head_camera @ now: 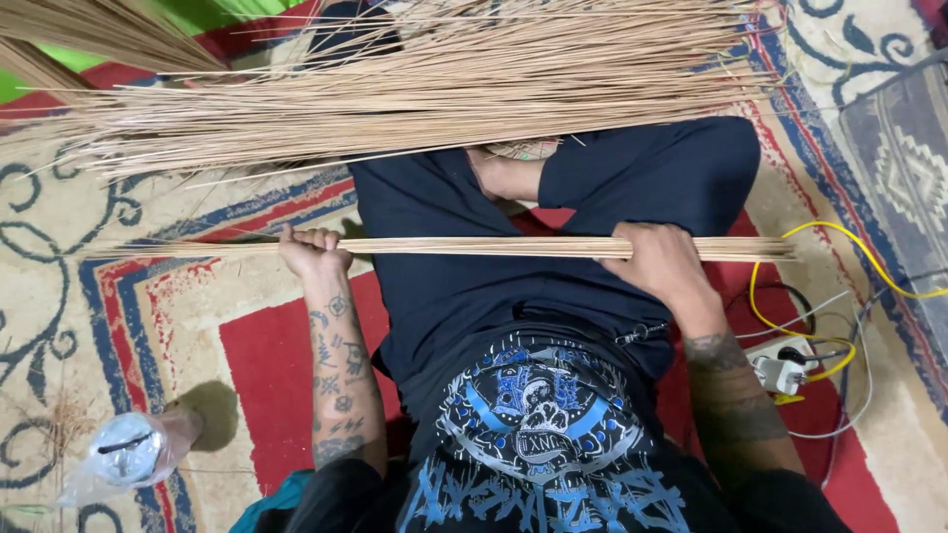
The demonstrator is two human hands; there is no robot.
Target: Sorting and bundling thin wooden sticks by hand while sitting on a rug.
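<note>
Both hands gripped one stick bundle (474, 247) across the lap: left hand (314, 252) fisted around it, right hand (660, 262) clamped over it. This looked like evening up the bundle. The next move would likely call for a firm, level hold.

My head camera is looking straight down at close range, taking in my lap, the patterned rug (118, 296) and the far stick pile (395, 89).
</note>
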